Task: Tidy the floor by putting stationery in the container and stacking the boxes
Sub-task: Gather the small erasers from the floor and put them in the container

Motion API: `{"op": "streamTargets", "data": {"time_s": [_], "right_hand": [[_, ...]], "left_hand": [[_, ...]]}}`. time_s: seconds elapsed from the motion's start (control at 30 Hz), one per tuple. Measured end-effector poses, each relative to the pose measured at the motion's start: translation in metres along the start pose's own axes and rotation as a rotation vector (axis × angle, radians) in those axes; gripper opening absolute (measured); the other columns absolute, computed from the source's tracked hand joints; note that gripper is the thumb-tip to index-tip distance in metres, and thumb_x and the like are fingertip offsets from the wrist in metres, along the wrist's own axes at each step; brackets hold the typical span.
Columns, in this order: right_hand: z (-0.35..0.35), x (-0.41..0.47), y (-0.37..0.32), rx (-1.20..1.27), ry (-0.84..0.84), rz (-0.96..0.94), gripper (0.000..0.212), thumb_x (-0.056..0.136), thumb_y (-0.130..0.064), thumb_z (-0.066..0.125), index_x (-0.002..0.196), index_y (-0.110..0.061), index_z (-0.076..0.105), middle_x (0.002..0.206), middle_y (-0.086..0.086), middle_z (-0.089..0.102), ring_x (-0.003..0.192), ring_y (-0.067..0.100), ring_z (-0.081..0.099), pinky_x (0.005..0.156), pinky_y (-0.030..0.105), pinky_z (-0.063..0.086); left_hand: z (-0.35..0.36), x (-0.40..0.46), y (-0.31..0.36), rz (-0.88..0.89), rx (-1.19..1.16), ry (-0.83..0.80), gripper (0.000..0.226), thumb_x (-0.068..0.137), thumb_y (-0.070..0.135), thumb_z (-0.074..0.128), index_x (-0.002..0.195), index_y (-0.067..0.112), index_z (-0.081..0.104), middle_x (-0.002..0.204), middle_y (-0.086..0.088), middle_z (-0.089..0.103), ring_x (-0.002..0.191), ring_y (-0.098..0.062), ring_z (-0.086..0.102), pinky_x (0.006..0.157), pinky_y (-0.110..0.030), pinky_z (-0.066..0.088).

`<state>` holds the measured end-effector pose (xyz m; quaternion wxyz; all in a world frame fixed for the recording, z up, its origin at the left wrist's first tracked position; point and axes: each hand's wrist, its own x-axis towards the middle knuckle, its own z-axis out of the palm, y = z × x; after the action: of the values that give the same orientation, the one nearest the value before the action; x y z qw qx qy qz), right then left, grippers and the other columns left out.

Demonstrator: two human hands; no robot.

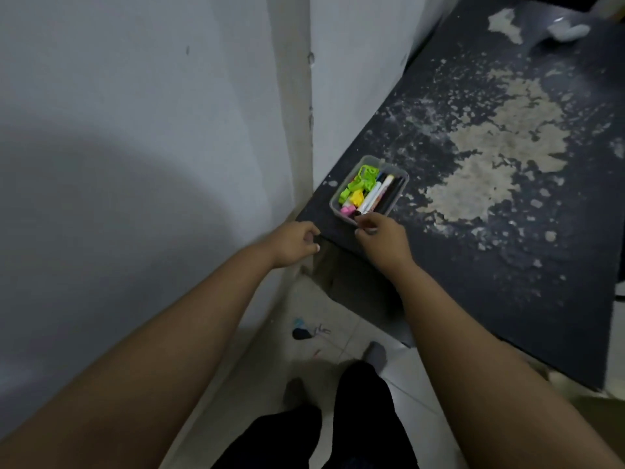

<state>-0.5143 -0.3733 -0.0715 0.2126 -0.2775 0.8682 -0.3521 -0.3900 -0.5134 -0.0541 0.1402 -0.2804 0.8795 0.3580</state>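
While we're standing over it, the biggest thing in view is the dark desk (490, 248), its top worn through in pale patches, pushed up against the wall. Near the desk's front-left corner, by the wall, sits the clear container (368, 189), already loaded with markers (377, 196) and some green, yellow and pink clips (355, 191). Its long axis runs diagonally, near end towards us, far end heading up and right across the desk, and the markers lie along that same line.

Our right hand (382, 240) is at the container's near end, fingers curled like they're pinching the rim or something small, can't really tell which. Our left hand (294, 243) is loosely curled at the desk's corner edge, and whether it's holding anything is hard to say.

We'd guess the step is settling the container in place. Best to slide it square and well back from the edge. A few small bits (309, 331) are lying on the floor tiles, probably next.
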Motion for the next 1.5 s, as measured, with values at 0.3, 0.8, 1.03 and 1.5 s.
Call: {"op": "streamTargets", "data": {"time_s": [0.3,0.8,1.03,1.5], "right_hand": [[-0.001,-0.073,-0.001,-0.011,-0.084,0.06,0.032,0.089,-0.012,0.061,0.12,-0.011,0.062,0.121,0.006,0.065,0.111,0.018,0.059,0.094,0.027,0.045],[0.064,-0.189,0.022,-0.107,-0.38,0.145,0.048,0.091,-0.022,0.059,0.137,-0.019,0.045,0.136,0.007,0.053,0.122,0.021,0.052,0.094,0.028,0.042],[0.12,-0.214,0.046,-0.143,-0.405,0.271,0.05,0.091,-0.029,0.058,0.138,-0.016,0.043,0.135,0.012,0.052,0.12,0.027,0.053,0.097,0.033,0.043],[0.343,-0.175,0.223,-0.356,-0.369,0.183,0.06,0.091,-0.028,0.055,0.146,-0.019,0.031,0.145,0.007,0.043,0.127,0.024,0.044,0.104,0.032,0.036]], "left_hand": [[0.031,-0.054,-0.013,0.005,-0.099,-0.014,0.047,0.091,0.026,0.058,0.135,0.014,0.046,0.13,-0.009,0.055,0.114,-0.022,0.055,0.088,-0.026,0.04],[0.115,-0.153,-0.075,0.021,-0.074,0.067,0.052,0.088,0.016,0.057,0.138,0.014,0.043,0.141,-0.009,0.045,0.129,-0.023,0.044,0.107,-0.031,0.034],[0.149,-0.16,-0.137,-0.026,-0.032,-0.081,0.049,0.09,0.013,0.055,0.138,0.013,0.043,0.143,-0.01,0.043,0.129,-0.024,0.043,0.106,-0.027,0.032],[0.299,-0.035,-0.301,0.101,0.149,-0.081,0.05,0.09,0.009,0.052,0.139,0.013,0.042,0.144,-0.006,0.042,0.128,-0.023,0.044,0.107,-0.029,0.035]]}}
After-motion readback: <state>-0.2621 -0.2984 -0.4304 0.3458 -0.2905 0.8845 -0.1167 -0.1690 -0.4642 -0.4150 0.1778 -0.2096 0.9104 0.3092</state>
